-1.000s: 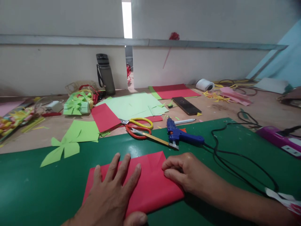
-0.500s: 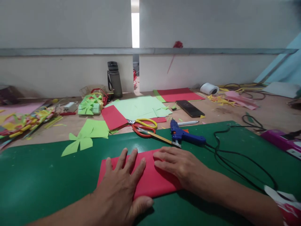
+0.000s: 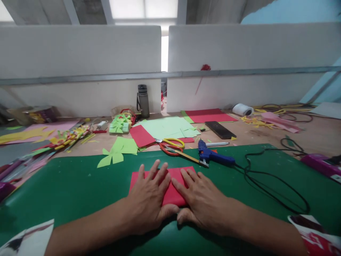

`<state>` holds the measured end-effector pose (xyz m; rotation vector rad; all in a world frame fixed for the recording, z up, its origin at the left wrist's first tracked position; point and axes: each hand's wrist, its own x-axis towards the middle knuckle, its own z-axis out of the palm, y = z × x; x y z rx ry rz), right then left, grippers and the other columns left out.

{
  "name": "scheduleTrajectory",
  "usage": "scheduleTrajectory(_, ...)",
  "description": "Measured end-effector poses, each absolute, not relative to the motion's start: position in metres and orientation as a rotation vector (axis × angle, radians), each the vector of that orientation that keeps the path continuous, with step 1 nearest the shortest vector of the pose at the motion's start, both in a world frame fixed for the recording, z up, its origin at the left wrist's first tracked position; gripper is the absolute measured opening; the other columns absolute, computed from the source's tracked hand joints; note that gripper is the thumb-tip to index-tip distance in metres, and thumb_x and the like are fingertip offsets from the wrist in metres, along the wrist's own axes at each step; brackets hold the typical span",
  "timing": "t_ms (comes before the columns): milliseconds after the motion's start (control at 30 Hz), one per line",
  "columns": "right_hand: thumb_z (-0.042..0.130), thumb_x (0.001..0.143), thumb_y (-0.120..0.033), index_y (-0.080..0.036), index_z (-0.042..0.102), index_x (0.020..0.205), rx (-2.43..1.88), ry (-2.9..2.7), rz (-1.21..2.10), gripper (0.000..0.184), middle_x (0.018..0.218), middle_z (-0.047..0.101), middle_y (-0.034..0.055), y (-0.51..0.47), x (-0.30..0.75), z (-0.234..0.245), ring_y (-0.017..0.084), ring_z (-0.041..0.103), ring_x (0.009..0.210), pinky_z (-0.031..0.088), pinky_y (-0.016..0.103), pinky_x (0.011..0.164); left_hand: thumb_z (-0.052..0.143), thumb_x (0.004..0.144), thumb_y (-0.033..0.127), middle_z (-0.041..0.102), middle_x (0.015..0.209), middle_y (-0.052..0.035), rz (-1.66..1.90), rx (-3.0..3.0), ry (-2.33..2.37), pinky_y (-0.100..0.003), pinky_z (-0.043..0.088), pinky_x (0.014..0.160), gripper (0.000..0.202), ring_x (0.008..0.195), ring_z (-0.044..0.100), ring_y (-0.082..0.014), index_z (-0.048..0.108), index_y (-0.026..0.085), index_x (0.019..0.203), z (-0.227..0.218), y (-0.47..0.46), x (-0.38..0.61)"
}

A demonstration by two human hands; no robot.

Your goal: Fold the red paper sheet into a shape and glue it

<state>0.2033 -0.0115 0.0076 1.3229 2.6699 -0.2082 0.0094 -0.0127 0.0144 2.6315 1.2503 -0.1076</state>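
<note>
A folded sheet of red paper [image 3: 174, 192] lies on the green mat [image 3: 87, 192] in front of me. My left hand [image 3: 150, 195] rests flat on its left part, fingers spread. On the right part lies my right hand [image 3: 201, 199], also flat with fingers apart. Both thumbs meet near the paper's front edge. Beyond the hands are scissors [image 3: 173, 146] with red and yellow handles, a craft knife [image 3: 190, 157] with a yellowish handle, and a blue glue gun [image 3: 215, 155]. Cut green paper leaves [image 3: 113, 156] lie to the left.
Pale green sheets [image 3: 167, 126], a red sheet [image 3: 210, 115], a phone [image 3: 220, 129] and a dark bottle [image 3: 143, 101] stand or lie farther back. The glue gun's black cord [image 3: 277, 174] loops across the right side near a purple power strip [image 3: 321, 165]. Paper flowers [image 3: 69, 137] are at left.
My right hand has turned and spread its fingers flat, its thumb now beside the left thumb at the front edge. The camera view has tilted up and shifted left.
</note>
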Motion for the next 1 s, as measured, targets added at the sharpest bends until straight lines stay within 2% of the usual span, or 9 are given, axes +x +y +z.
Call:
scheduleTrajectory(100,0.042,0.076,-0.075,-0.008,0.028,0.144,1.358,2.62,-0.222,0.097,0.143,0.024,0.0354,-0.015,0.198,0.005,0.049,0.018,0.131,0.028,0.065,0.099,0.018,0.091,0.063,0.008,0.152,-0.0146,-0.103,2.676,1.11,-0.059,0.006,0.11,0.077,0.14,-0.001,-0.0319,0.018,0.01,0.146,0.015,-0.018,0.006)
scheduleTrajectory(200,0.041,0.078,-0.072,-0.008,0.029,0.144,1.373,2.604,-0.209,0.092,0.143,0.022,0.0352,-0.018,0.197,0.006,0.048,0.018,0.131,0.027,0.064,0.1,0.018,0.092,0.062,0.003,0.152,-0.0149,-0.171,2.593,1.02,-0.053,0.01,0.112,0.077,0.14,-0.001,-0.0302,0.01,0.008,0.147,0.016,-0.022,0.001)
scheduleTrajectory(300,0.041,0.08,-0.07,-0.009,0.031,0.143,1.389,2.593,-0.204,0.088,0.143,0.022,0.0336,-0.02,0.198,0.006,0.047,0.016,0.131,0.025,0.065,0.101,0.019,0.09,0.066,-0.004,0.152,-0.0146,-0.178,2.533,0.999,-0.057,0.005,0.11,0.082,0.139,-0.007,-0.0318,0.002,0.01,0.147,0.015,-0.024,-0.003)
scheduleTrajectory(433,0.043,0.082,-0.066,-0.011,0.037,0.141,1.414,2.617,-0.162,0.081,0.143,0.026,0.0302,-0.02,0.2,-0.004,0.046,0.016,0.132,0.026,0.066,0.099,0.027,0.087,0.069,-0.005,0.152,-0.0164,-0.133,2.498,0.987,-0.068,0.003,0.103,0.084,0.137,-0.01,-0.0384,-0.002,0.019,0.148,0.014,-0.023,-0.008)
scheduleTrajectory(567,0.047,0.08,-0.066,-0.012,0.041,0.139,1.419,2.682,-0.074,0.08,0.142,0.03,0.0283,-0.015,0.207,-0.021,0.045,0.018,0.132,0.028,0.066,0.099,0.042,0.083,0.068,0.002,0.154,-0.0139,-0.028,2.543,0.864,-0.075,0.006,0.097,0.081,0.135,-0.005,-0.0459,0.009,0.031,0.148,0.013,-0.02,-0.018)
scheduleTrajectory(700,0.043,0.081,-0.067,-0.009,0.039,0.139,1.352,2.799,-0.013,0.082,0.141,0.03,0.0305,-0.013,0.218,-0.032,0.047,0.021,0.13,0.031,0.069,0.096,0.047,0.08,0.068,0.011,0.154,-0.014,-0.019,2.57,0.805,-0.078,0.007,0.094,0.082,0.135,-0.002,-0.0486,0.016,0.031,0.147,0.012,-0.018,-0.025)
scheduleTrajectory(833,0.041,0.083,-0.065,-0.006,0.033,0.142,1.248,2.823,-0.083,0.084,0.144,0.023,0.0311,-0.017,0.223,-0.022,0.048,0.017,0.132,0.031,0.069,0.094,0.044,0.079,0.072,0.004,0.154,-0.013,-0.038,2.567,0.819,-0.079,0.006,0.092,0.08,0.134,-0.004,-0.0497,0.02,0.035,0.145,0.011,-0.019,-0.025)
scheduleTrajectory(1000,0.041,0.083,-0.066,-0.003,0.031,0.142,1.196,2.771,-0.201,0.087,0.145,0.023,0.0302,-0.017,0.225,-0.003,0.047,0.015,0.134,0.03,0.068,0.097,0.037,0.081,0.073,0.006,0.153,-0.0121,-0.056,2.546,0.833,-0.077,0.001,0.094,0.075,0.135,-0.006,-0.0467,0.021,0.038,0.145,0.012,-0.021,-0.025)
